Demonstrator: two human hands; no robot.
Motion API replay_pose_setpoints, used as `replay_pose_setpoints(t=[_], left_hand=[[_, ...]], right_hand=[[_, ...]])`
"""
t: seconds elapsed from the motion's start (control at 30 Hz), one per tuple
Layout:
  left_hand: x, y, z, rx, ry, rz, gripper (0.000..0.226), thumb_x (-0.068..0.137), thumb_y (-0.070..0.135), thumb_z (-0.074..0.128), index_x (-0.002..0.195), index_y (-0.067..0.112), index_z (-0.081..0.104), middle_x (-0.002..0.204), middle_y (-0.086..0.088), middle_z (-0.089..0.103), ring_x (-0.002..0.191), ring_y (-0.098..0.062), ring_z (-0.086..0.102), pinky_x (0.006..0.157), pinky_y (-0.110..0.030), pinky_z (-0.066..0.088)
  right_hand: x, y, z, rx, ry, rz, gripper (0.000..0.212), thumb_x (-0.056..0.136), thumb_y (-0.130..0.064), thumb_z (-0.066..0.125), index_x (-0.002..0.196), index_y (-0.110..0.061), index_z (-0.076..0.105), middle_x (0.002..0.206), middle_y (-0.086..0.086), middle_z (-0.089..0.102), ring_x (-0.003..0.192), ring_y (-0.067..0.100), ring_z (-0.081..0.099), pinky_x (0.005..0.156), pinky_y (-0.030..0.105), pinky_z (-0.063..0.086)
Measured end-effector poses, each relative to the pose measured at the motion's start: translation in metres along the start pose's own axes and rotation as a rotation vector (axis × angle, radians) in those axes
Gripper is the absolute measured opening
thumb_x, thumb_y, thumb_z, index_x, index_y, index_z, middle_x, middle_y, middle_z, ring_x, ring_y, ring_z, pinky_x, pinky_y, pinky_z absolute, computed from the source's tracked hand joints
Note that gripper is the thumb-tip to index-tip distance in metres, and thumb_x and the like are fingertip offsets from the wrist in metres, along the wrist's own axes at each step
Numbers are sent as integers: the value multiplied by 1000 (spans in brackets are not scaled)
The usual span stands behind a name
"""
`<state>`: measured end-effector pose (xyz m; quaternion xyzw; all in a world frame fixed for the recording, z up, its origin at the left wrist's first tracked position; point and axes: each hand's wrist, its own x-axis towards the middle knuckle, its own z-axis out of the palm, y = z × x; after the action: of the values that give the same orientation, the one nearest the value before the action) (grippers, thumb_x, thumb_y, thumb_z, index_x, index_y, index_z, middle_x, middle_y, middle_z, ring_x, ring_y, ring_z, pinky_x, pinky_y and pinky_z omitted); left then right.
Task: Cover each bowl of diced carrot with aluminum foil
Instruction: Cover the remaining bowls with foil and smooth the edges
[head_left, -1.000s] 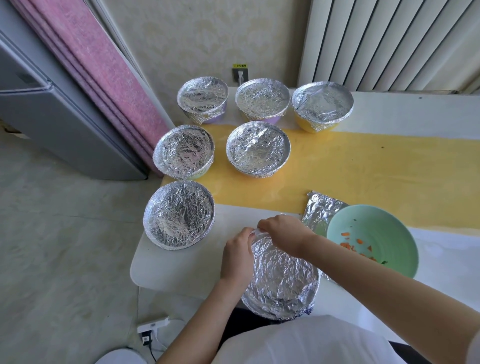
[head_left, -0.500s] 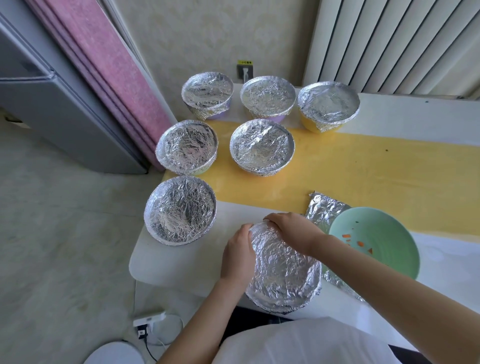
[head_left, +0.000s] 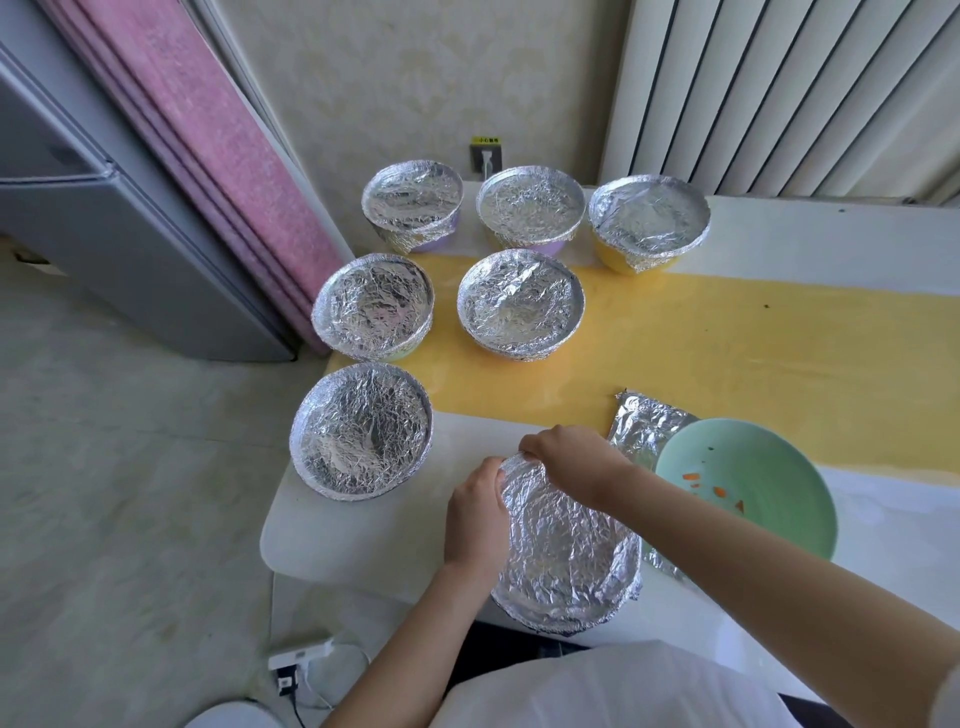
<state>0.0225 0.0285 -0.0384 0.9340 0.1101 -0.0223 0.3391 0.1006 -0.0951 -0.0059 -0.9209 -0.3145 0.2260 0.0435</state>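
Note:
A foil-covered bowl (head_left: 566, 551) sits at the table's near edge. My left hand (head_left: 475, 514) curls round its left rim over the foil. My right hand (head_left: 571, 460) grips the foil at the bowl's far rim, fingers curled down over the edge. To the right stands an uncovered green bowl (head_left: 748, 499) with a few carrot pieces inside. A loose foil sheet (head_left: 644, 431) lies partly under that green bowl. Several more foil-covered bowls, such as the nearest one (head_left: 361, 431), stand at the left and back of the table.
The table (head_left: 363, 535) is white with a yellow runner (head_left: 727, 353) across its middle. A grey fridge (head_left: 104, 223) and a pink panel (head_left: 208, 135) stand at the left. A power strip (head_left: 301, 660) lies on the floor below the table edge.
Both hands have stayed on the near bowl. My right hand has shifted slightly along the far rim, pressing the foil down. The camera has tilted a little.

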Motion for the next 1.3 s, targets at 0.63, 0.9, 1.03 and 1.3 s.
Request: replay_pose_setpoints(t=[0.63, 0.9, 1.03, 1.3], left_hand=[[0, 0, 1, 66, 1, 14, 24, 98, 9, 41, 114, 9, 59, 100, -11, 67, 88, -28, 62, 71, -36, 45], [-1, -1, 1, 110, -22, 18, 24, 97, 6, 41, 114, 8, 58, 102, -11, 67, 89, -28, 62, 71, -35, 43], [-2, -2, 2, 128, -34, 19, 22, 98, 7, 40, 114, 8, 56, 104, -9, 66, 89, -26, 62, 71, -35, 45], [-6, -6, 7, 141, -53, 20, 36, 95, 0, 40, 127, 12, 49, 113, -7, 63, 97, -26, 59, 77, -34, 44]], right_hand=[[8, -7, 5, -22, 6, -26, 29, 97, -5, 38, 121, -12, 51, 116, 8, 60, 104, 28, 58, 69, 29, 35], [8, -6, 7, -17, 51, -46, 40, 91, 1, 38, 125, -15, 53, 120, 7, 61, 107, 27, 57, 71, 29, 36], [7, 7, 18, 145, 52, -33, 31, 93, -2, 39, 116, -15, 56, 114, 3, 63, 99, 24, 59, 69, 29, 40], [0, 20, 28, 284, 84, 10, 39, 86, 6, 42, 115, -14, 59, 102, 8, 68, 89, 28, 62, 76, 37, 48]])
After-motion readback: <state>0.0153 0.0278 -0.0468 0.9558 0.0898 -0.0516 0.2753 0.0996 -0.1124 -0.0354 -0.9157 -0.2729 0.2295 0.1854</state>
